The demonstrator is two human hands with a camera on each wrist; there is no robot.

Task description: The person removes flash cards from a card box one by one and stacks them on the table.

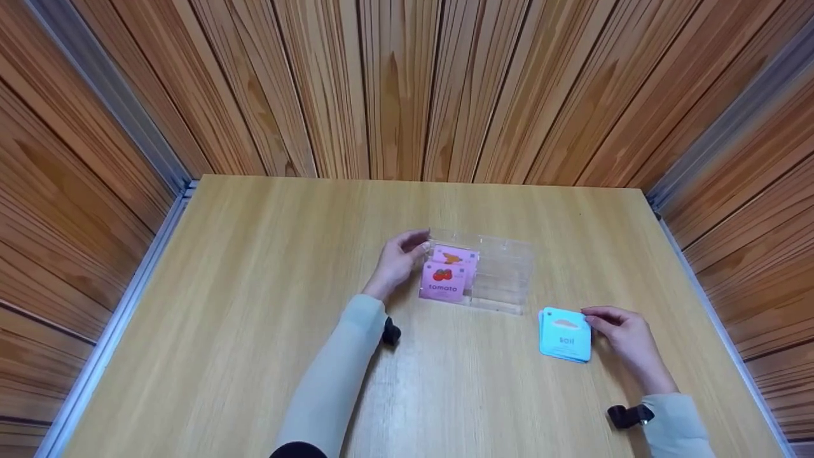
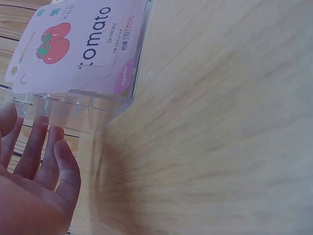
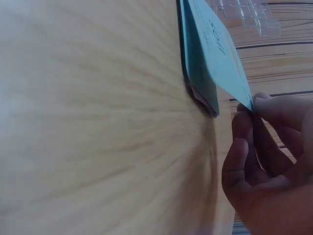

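Observation:
My right hand (image 1: 626, 334) pinches a corner of a blue card (image 1: 566, 343) printed "soil" between thumb and fingertips. In the right wrist view that card is tilted up at the pinched edge, apart from the other blue cards (image 3: 200, 90) under it. My left hand (image 1: 397, 261) is at the left side of a clear plastic card holder (image 1: 502, 280), thumb and forefinger at its upper left corner. The other left fingers (image 2: 63, 156) lie beside its side wall. A pink tomato card (image 1: 443, 289) stands in the holder's lower left, in front of another pink card (image 1: 455, 256).
The holder's right half shows clear dividers. Both lie on a wooden table (image 1: 254, 267), with the blue stack to the right and nearer me. Wood-plank walls (image 1: 394, 89) enclose its back and sides. A black wrist device (image 1: 629, 416) sits at my right cuff.

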